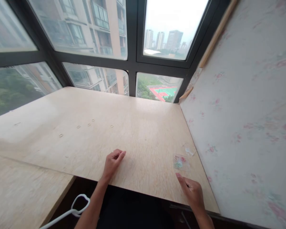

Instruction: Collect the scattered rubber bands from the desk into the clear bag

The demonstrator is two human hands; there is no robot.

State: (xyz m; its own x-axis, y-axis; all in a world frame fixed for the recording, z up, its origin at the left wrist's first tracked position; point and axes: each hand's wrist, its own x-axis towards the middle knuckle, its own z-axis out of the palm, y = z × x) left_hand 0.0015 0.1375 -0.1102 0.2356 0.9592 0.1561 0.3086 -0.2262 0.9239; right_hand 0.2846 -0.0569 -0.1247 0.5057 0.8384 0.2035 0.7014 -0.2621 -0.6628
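My left hand (113, 162) rests on the pale tabletop, its fingers curled in and thumb pressed along them. A tiny yellowish glint shows at its fingers, too small to name. Beyond it lie several thin yellowish rings, like small elastic bands, among them one ring (112, 126) and another ring (61, 135). On the right, my right hand (192, 190) is closed in a loose fist with the thumb pointing forward, and nothing shows in it. Just past that thumb sits a small clear plastic box (186, 166) holding pink, orange and green rings (178, 164).
A pale marble-patterned tabletop (143, 127) reaches to dark-framed windows (133, 66). A flowered wall (240, 127) bounds the right side. Beside the box lies a translucent white piece (189, 151). Below the table edge at left, a white looped rod (72, 211) sticks up near my forearm.
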